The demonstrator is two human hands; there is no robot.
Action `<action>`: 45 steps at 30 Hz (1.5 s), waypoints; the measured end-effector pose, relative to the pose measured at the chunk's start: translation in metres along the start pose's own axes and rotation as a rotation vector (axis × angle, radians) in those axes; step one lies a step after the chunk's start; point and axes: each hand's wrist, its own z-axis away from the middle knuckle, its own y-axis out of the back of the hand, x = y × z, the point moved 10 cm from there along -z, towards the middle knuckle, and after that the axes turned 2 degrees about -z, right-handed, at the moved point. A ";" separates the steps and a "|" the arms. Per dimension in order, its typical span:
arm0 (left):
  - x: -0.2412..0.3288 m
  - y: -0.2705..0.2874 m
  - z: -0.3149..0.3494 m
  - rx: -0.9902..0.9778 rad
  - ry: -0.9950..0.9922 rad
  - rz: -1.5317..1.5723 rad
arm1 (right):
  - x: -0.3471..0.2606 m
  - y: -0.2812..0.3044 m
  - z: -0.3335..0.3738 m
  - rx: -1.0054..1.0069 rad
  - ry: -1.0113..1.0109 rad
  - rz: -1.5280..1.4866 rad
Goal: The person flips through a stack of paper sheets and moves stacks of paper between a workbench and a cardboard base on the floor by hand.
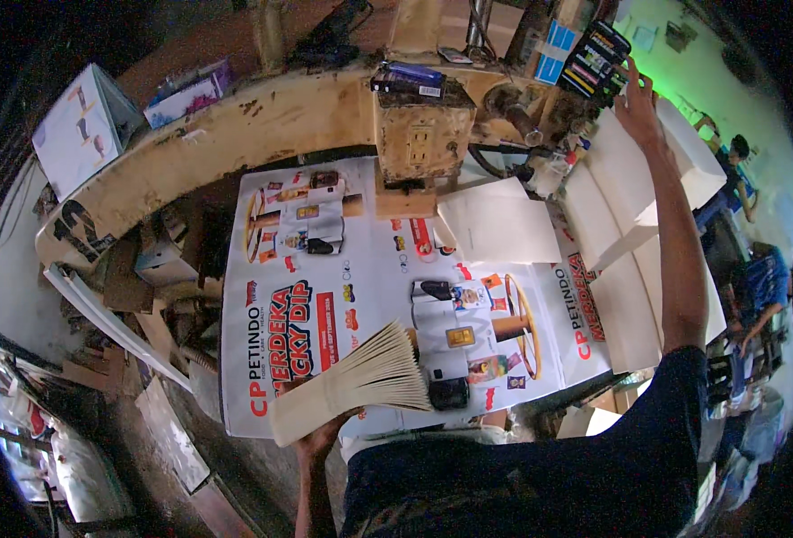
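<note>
My left hand point(323, 437) grips a thick, cream-coloured paper stack point(325, 394) from below, near the front edge of the table. Its sheets fan out toward the right, while the end by my hand stays pressed together. My right arm stretches far to the right. At its end, my right hand point(640, 106) is raised beside a dark striped pack point(596, 58), above the piled white paper stacks point(598, 193). The right fingers look bent and apart, with nothing visible in them; whether they touch the pack I cannot tell.
A printed white sheet point(369, 296) covers the table, with loose cream paper point(499, 224) on it. Behind stands a worn wooden machine frame point(307, 112) with a block point(423, 134). A white box point(87, 125) sits at left. Other people point(764, 287) are at far right.
</note>
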 end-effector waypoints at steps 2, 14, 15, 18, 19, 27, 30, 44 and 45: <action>0.011 -0.010 0.000 -0.034 -0.002 0.064 | -0.002 0.002 0.000 0.006 0.009 -0.005; 0.019 -0.013 0.002 0.008 0.061 0.217 | -0.004 0.009 -0.010 0.009 0.070 -0.009; 0.019 -0.013 0.002 0.013 0.060 0.213 | -0.001 0.010 -0.009 0.013 0.046 -0.038; 0.016 -0.010 0.003 0.027 0.057 0.197 | 0.002 0.012 -0.007 0.013 0.042 -0.039; 0.016 -0.010 0.002 0.033 0.052 0.193 | 0.001 0.014 -0.007 0.028 0.048 -0.033; 0.011 0.009 0.007 0.155 0.004 0.126 | 0.007 -0.002 -0.009 -0.107 -0.019 -0.025; 0.011 0.013 0.011 0.184 -0.007 0.102 | -0.001 0.001 -0.011 -0.078 0.039 -0.015; 0.026 0.004 0.010 0.134 -0.001 0.009 | -0.006 0.018 -0.007 0.044 0.077 -0.069; 0.030 0.000 0.009 0.107 0.003 -0.005 | -0.005 0.017 -0.007 0.032 0.074 -0.055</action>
